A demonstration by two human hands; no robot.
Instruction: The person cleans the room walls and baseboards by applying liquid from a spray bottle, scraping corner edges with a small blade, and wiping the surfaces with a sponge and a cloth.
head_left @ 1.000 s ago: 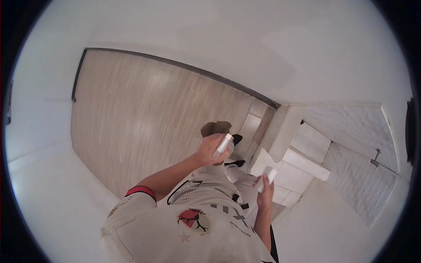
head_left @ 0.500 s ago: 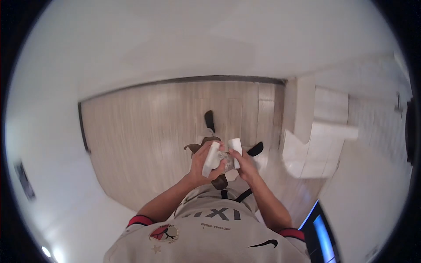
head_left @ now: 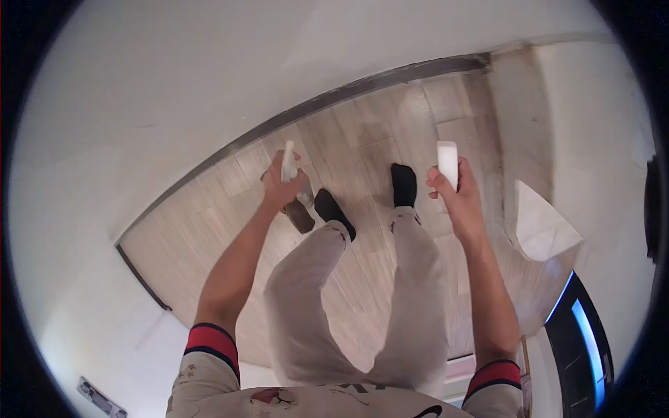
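Observation:
My left hand (head_left: pixel 281 187), closed, grips a slim white object (head_left: pixel 288 161) that sticks up past the fingers. Just below that hand shows a brown piece (head_left: pixel 300 217), with a greyish see-through part beside it; I cannot tell whether they belong to the white object. On the other side, my right hand (head_left: pixel 460 187) is wrapped round a smooth white block-shaped object (head_left: pixel 447 161) with rounded edges, its thumb along the near side. The two hands are held well apart, out in front of my legs.
I stand on a light wood-look floor (head_left: pixel 209 279) in dark socks (head_left: pixel 404 184). A dark baseboard (head_left: pixel 334 97) runs along the white wall ahead. To the right are a white angular piece (head_left: pixel 547 223) and a dark panel with a blue glow (head_left: pixel 578 348).
My hands, earlier close together before my body, have moved apart and forward, each keeping its white object. The view has shifted, and both legs and feet now show clearly.

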